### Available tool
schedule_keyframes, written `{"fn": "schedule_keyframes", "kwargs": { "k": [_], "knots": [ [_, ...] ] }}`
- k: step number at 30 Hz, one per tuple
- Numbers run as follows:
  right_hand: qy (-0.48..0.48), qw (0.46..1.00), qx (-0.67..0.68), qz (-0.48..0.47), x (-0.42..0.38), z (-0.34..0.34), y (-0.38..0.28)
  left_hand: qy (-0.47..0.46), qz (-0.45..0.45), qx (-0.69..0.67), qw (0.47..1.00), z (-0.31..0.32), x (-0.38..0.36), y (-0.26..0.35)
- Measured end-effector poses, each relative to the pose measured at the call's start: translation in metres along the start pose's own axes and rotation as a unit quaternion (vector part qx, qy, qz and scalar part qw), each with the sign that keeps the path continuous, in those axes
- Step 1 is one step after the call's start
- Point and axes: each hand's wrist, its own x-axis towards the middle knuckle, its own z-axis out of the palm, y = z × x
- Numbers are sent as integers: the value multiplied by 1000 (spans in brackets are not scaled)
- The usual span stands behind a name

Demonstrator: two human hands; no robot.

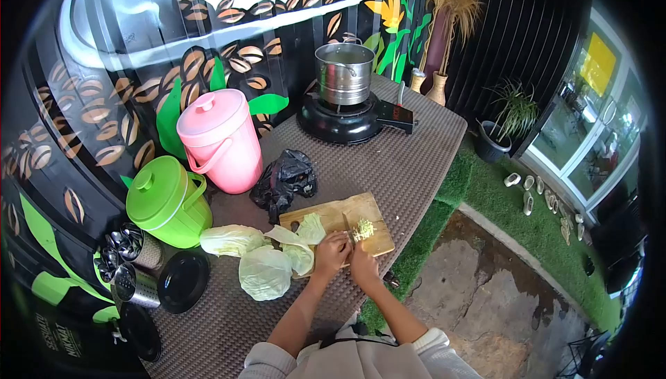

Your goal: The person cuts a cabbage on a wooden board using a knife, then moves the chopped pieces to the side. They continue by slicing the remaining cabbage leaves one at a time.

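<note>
My right hand (363, 262) is closed round a knife, whose blade (349, 225) points away from me over the wooden cutting board (364, 204). Close beside it, my left hand (331, 254) has its fingers curled over cabbage on the board, mostly hidden under them. Shredded cabbage (363, 228) lies in a small heap just right of the blade. Left of my hands, a loose cabbage leaf (311, 228) rests on the board. More leaves (232, 239) and a rounded cabbage piece (265, 273) spread off its left side onto the table.
A steel pot (344, 77) stands on a black portable stove (338, 124) at the back. A black plastic bag (286, 176), pink jug (220, 144) and green jug (170, 202) line the wall side. Cutlery holders (135, 284) and a black plate (183, 282) are at left.
</note>
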Motion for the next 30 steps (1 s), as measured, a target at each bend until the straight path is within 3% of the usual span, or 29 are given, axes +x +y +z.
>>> {"fn": "schedule_keyframes", "kwargs": {
  "k": [2,6,8,12,14,17,21,23,30],
  "knots": [
    [-40,998,-26,-33,2,-13,-4,5,-22,2,1000,-6,3,12],
    [-29,996,-47,-72,-8,-15,-9,11,-16,1,1000,-10,10,5],
    [64,994,-58,-69,-14,7,-3,10,21,15,1000,-13,11,7],
    [-2,999,-41,-20,-12,0,-11,17,-3,3,1000,-11,8,10],
    [41,994,-52,-83,-5,-2,-7,23,5,-2,1000,-8,9,8],
    [14,991,-72,-109,-3,-16,-4,14,-8,0,1000,-4,6,3],
    [25,989,-99,-104,-19,-6,0,16,-15,-15,1000,-7,5,6],
    [12,998,-48,-34,-23,3,-2,9,-3,1,1000,-9,4,6],
    [11,996,-22,-83,3,-13,3,22,-4,3,1000,-3,2,5]
  ]
}}
